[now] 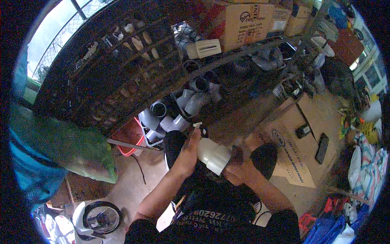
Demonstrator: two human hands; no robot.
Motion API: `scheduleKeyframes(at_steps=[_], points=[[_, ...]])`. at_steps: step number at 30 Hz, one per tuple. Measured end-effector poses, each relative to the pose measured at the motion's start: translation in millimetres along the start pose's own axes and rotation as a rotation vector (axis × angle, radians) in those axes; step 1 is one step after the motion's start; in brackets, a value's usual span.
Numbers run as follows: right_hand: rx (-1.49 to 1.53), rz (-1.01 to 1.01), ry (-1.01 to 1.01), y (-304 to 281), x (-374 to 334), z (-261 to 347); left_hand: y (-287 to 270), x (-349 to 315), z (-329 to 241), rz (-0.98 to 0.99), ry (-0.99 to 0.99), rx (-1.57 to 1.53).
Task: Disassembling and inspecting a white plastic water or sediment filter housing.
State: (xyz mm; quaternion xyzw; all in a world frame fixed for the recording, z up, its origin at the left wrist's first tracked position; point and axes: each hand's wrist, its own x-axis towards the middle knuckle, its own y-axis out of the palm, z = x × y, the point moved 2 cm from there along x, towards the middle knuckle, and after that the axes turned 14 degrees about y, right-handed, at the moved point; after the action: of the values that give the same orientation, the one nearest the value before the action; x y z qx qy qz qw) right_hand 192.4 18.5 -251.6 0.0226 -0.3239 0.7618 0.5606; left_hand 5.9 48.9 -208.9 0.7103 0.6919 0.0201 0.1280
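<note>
A cream-white plastic pipe fitting (213,155), with a wide collar at its right end, is between my hands above my lap. My right hand (240,162) is closed around the collar end, its fingers partly in shadow. At the fitting's other end is my left hand (190,151), closed, its fingers pointing away from me. A small black ring-like thing (204,132) with a pale piece shows at my left fingertips; it is too small and blurred to name. The far side of the fitting is hidden.
Just ahead, a crate (152,142) holds several grey pipe elbows (197,103), beside a red basin (132,136). Dark shelving (122,77) rises beyond. Flattened cardboard (290,142) on the right carries a dark block (322,149) and a phone-like thing (302,131). Green sacking (81,150) is left.
</note>
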Motion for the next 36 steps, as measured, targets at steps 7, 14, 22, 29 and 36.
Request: scheduleKeyframes(at_steps=[7,14,22,29,36], points=[[0.94,0.013,0.973,28,-22,-35,27,-26,-16,-0.137,0.526,0.185],[0.534,-0.491,0.718,21,8,11,5,-31,28,-0.048,0.943,0.279],[-0.322,-0.143,0.194,-16,48,68,10,-13,-8,-0.122,0.56,0.155],[-0.598,0.131,-0.292,-15,30,35,8,-5,-27,-0.06,0.246,0.4],[-0.42,0.107,0.031,3,26,20,16,-15,-2,-0.224,0.581,0.114]])
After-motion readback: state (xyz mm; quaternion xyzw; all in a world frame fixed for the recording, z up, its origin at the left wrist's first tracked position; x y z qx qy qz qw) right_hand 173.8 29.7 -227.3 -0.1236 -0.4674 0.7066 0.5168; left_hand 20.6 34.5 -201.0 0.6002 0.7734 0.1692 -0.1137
